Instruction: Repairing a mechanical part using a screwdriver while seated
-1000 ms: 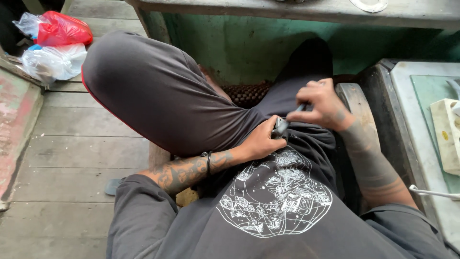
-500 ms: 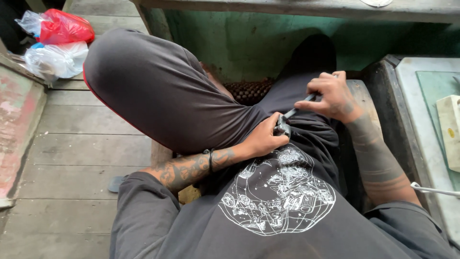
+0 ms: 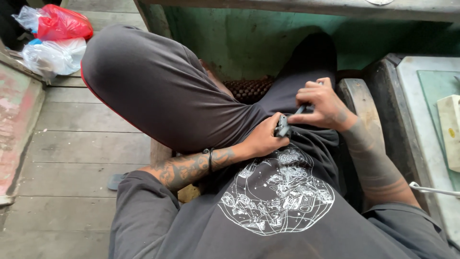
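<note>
I look down at my own lap, one dark-trousered knee (image 3: 158, 81) crossed up at the left. My left hand (image 3: 262, 139) is closed around a small dark metal part (image 3: 281, 126) held just above my dark printed shirt (image 3: 278, 201). My right hand (image 3: 325, 105) sits right beside it, fingers pinching a thin dark tool (image 3: 301, 109) whose tip meets the part. What the part is cannot be made out.
A red plastic bag (image 3: 64, 23) and a clear one (image 3: 50, 56) lie on the wooden plank floor (image 3: 72, 144) at upper left. A green wall (image 3: 249, 38) stands ahead. A pale worktop (image 3: 431, 110) with a cream block (image 3: 450, 134) is at the right.
My right hand has drawn slightly away to the right and lifted, with the thin tool now showing between it and the part. My left hand stays in place.
</note>
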